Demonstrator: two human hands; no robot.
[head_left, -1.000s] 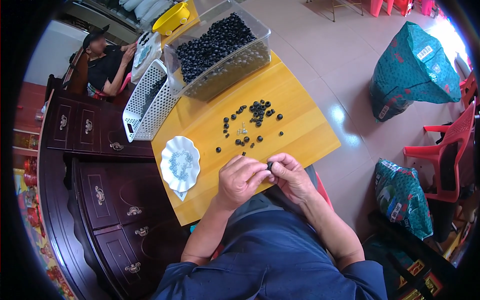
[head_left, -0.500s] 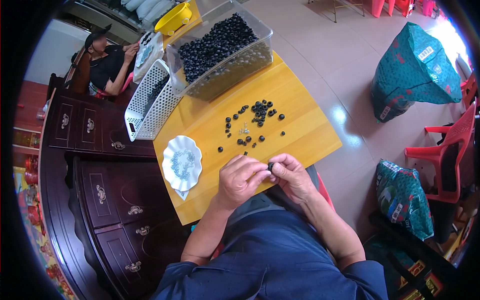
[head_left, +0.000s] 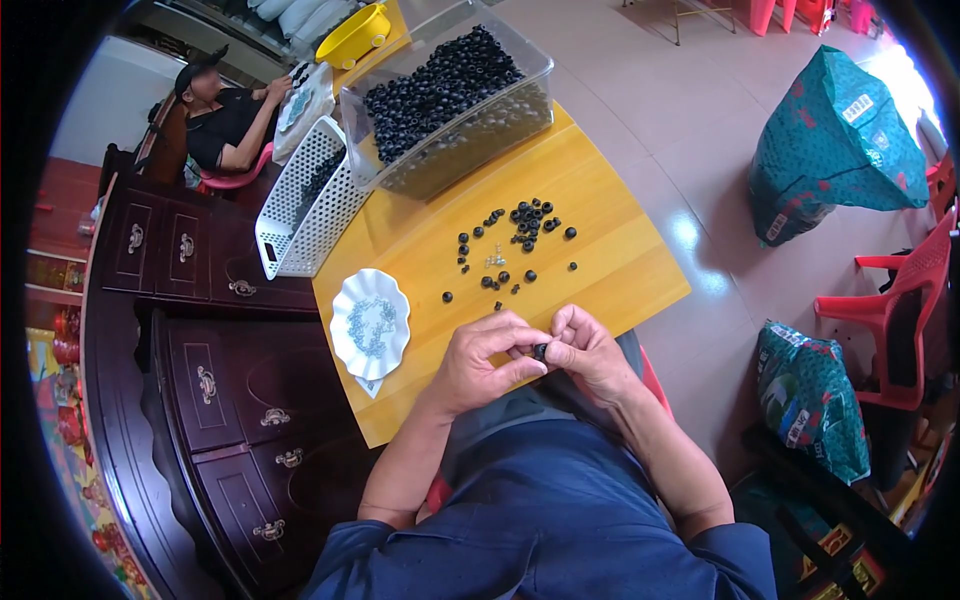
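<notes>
Right now your two hands meet just past the near edge of the yellow table, above your lap. Your left hand has its fingers curled in narrowly, thumb and forefinger pinching toward a small black ring, and your right hand closes on the same ring from the other side, so the piece sits gripped between the fingertips of both hands. Whether anything else is tucked inside either palm, you cannot tell from this view. Farther out on the table, well apart from your hands, lies a loose scatter of black rings, thickest toward the far side and thinning toward you. To your left, near the table's edge, sits a white scalloped dish with small pale metal bits in its middle. At the far end a clear plastic tub stands heaped with many more black rings, and a white perforated basket leans just beside it on the left. Beyond that, another person in a dark cap and shirt sits at their own work, and a yellow bowl rests near them.
</notes>
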